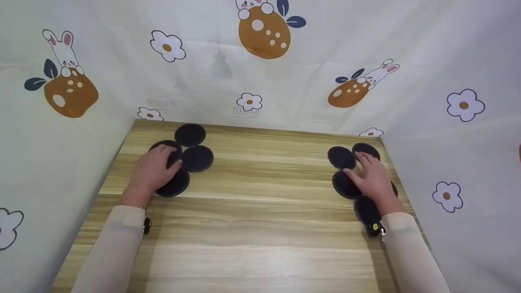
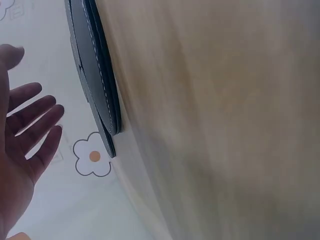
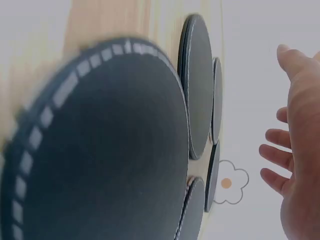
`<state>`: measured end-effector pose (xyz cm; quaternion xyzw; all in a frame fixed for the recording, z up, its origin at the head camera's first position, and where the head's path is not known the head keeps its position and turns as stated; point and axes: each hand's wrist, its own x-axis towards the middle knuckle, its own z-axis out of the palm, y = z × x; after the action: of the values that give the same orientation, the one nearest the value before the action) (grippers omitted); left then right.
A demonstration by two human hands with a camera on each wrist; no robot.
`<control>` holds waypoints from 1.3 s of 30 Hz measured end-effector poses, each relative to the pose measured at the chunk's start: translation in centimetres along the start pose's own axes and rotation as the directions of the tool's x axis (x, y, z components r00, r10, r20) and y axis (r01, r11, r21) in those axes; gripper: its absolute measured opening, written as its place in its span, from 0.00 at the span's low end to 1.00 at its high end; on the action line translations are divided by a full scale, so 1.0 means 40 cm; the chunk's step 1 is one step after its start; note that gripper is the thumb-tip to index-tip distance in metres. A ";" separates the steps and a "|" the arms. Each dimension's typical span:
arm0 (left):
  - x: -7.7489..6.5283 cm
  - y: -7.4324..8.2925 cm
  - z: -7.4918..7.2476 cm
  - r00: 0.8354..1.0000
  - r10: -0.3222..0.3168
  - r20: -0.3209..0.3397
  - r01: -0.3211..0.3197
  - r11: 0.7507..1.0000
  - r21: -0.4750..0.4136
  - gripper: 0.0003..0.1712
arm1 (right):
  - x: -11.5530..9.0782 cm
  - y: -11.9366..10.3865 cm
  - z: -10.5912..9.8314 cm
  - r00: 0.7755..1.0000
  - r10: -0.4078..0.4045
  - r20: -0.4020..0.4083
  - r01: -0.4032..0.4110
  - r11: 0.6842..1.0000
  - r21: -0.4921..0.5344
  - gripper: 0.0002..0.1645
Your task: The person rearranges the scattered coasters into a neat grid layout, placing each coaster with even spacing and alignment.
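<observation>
Several round black coasters with pale stitched edges lie in two clusters. My left hand [image 1: 152,171] hovers over the left cluster, partly covering a coaster [image 1: 175,186] and another coaster [image 1: 162,144] behind it. In the left wrist view its loosely spread fingers [image 2: 37,117] hold nothing, apart from the coasters [image 2: 95,65], some of which are stacked. Over the right cluster is my right hand [image 1: 375,179], near a front coaster [image 1: 345,185] and a back coaster [image 1: 365,148]. The right wrist view shows its fingers [image 3: 277,157] relaxed and holding nothing, above stitched coasters [image 3: 105,145].
The wood-grain table [image 1: 264,195] spreads between the clusters. A pale patterned cloth [image 1: 285,81] with rabbits and flowers rises at the back and both sides. At the table's right edge one coaster [image 1: 394,189] is mostly hidden by the right hand.
</observation>
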<state>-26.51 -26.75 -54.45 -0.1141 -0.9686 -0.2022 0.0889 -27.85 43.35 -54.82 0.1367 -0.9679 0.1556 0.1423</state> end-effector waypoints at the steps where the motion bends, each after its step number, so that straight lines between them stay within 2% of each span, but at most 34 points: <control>1: -0.002 0.000 0.001 1.000 -0.002 -0.009 0.002 1.000 -0.007 0.30 | -0.001 -0.003 0.002 1.000 -0.003 0.002 0.003 1.000 0.004 0.47; 7: -0.013 0.000 -0.001 1.000 -0.005 -0.018 0.005 1.000 -0.018 0.28 | -0.004 -0.017 0.007 1.000 -0.007 0.023 0.007 1.000 0.001 0.49; 14: -0.021 0.005 -0.005 1.000 -0.010 -0.004 0.010 1.000 0.013 0.27 | -0.006 -0.024 0.013 1.000 -0.023 -0.001 0.023 1.000 0.012 0.48; 19: -0.029 0.008 -0.005 0.999 -0.039 0.012 0.039 0.999 0.001 0.28 | -0.013 -0.025 0.020 1.000 -0.012 0.013 0.012 1.000 0.010 0.49; 23: -0.045 0.016 -0.008 0.996 -0.087 0.023 0.087 0.996 -0.011 0.30 | -0.018 -0.027 0.018 0.998 0.014 0.054 -0.013 1.000 -0.018 0.52; 29: -0.080 0.036 -0.016 0.983 -0.164 0.084 0.163 0.986 0.012 0.37 | -0.018 -0.028 0.018 0.993 0.028 0.115 -0.020 0.998 -0.066 0.54; 39: -0.110 0.062 -0.009 0.956 -0.229 0.183 0.226 0.973 0.038 0.57 | -0.006 -0.026 0.027 0.989 0.009 0.151 0.011 0.991 -0.131 0.55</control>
<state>-21.62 -25.50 -54.15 -0.0194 -0.9810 -0.1914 -0.0252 -27.55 42.10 -55.60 0.1390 -0.9839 0.0806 0.0775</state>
